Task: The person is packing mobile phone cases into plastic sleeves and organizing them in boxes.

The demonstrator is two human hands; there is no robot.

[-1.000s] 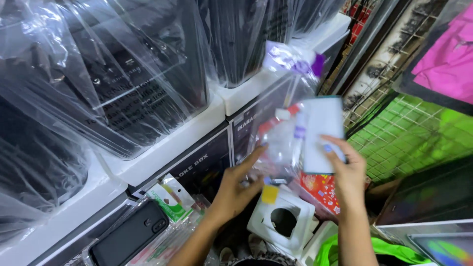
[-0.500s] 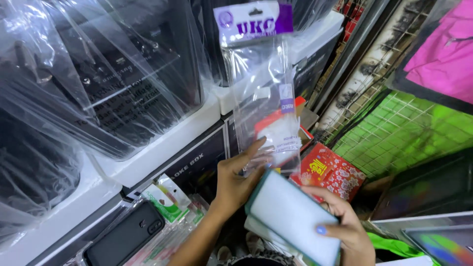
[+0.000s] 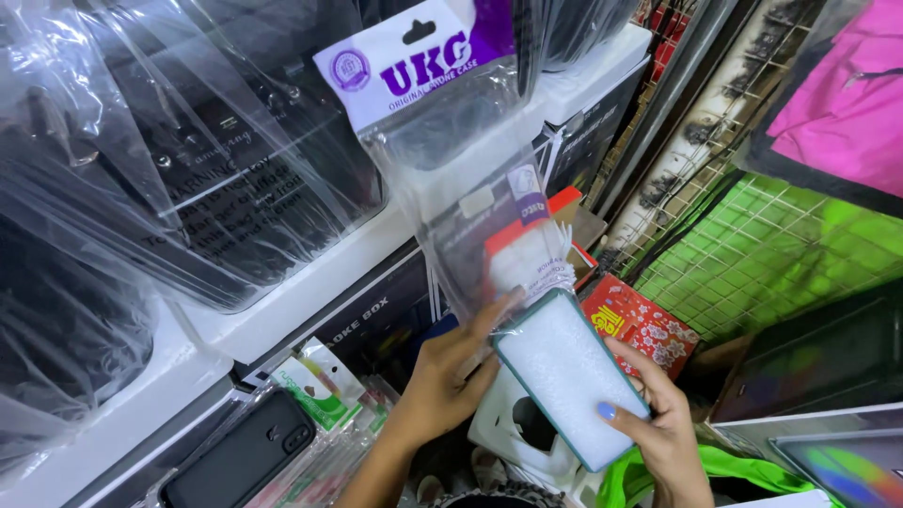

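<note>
At centre frame, the clear bag is best kept pinched by the left hand while the phone case, gripped by the right hand, is drawn out straight.

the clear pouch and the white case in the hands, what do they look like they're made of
The clear pouch looks like thin glossy plastic film: see-through, creased, catching glare, with a printed card header. The white case seems a frosted, matte plastic or soft rubbery panel with a teal rim; which of the two cannot be told.
</note>
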